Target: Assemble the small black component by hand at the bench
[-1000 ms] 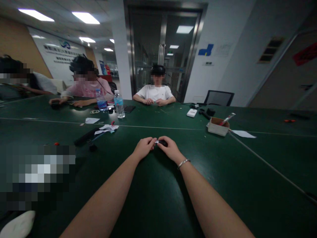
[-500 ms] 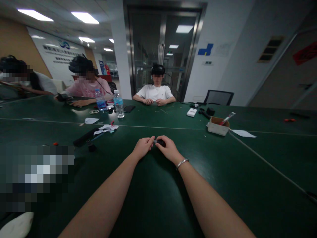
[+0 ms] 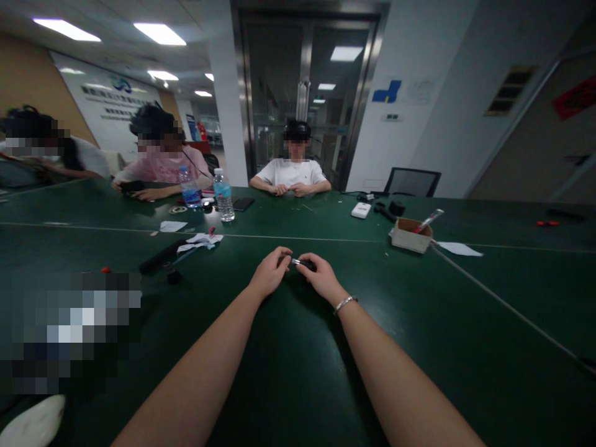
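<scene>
Grip of right hand (image 3: 321, 275) closed around black-and-silver object (image 3: 305, 264), left fingers (image 3: 284, 261) at tip

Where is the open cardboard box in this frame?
In the head view, the open box sits on the green table, right of and beyond the right hand, just left of a flat white paper.

Both forearms reach forward, left hand (image 3: 270, 270) and right hand (image 3: 321, 276) nearly meeting, fingers bent.
</scene>
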{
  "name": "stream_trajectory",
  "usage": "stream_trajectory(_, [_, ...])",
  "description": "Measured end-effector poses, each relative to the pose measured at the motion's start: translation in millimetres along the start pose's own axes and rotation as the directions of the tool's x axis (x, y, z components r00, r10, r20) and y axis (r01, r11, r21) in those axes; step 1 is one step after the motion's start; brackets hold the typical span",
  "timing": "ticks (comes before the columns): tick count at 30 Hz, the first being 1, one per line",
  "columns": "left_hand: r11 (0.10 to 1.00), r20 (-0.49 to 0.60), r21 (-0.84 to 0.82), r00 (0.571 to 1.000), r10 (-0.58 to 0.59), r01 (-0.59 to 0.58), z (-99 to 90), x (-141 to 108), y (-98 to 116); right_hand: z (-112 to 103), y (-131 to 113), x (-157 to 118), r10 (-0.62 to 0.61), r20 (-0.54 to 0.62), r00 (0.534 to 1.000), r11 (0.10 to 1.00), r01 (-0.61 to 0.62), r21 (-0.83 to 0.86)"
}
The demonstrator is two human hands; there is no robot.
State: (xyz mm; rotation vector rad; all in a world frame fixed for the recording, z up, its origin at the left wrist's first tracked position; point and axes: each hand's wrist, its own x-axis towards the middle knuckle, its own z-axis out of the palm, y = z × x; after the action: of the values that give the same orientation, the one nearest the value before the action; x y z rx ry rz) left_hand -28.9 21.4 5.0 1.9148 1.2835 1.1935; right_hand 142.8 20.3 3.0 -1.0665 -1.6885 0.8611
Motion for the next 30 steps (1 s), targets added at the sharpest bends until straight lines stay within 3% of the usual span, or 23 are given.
stream_trajectory(4, [0.994,-0.020,-0.010,0.994,0.110,-0.110,-2.2,-2.8,5.2,-2.1,-1.7,-0.2,0.070,-0.010,0.998,0.994,-0.069,0.087])
stream_trajectory(10, [0.988,0.022,0.043,0.988,0.150,-0.151,-2.0,-3.5,7.5,-2.1,-0.7,0.5,0.077,0.007,0.997,0.993,-0.077,0.094])
stream_trajectory(30, [1.000,0.059,-0.029,0.998,0.000,0.002,-2.4,-2.1,7.6,-3.4,1.7,-0.3,0.006,0.029,1.000,0.999,-0.004,-0.047])
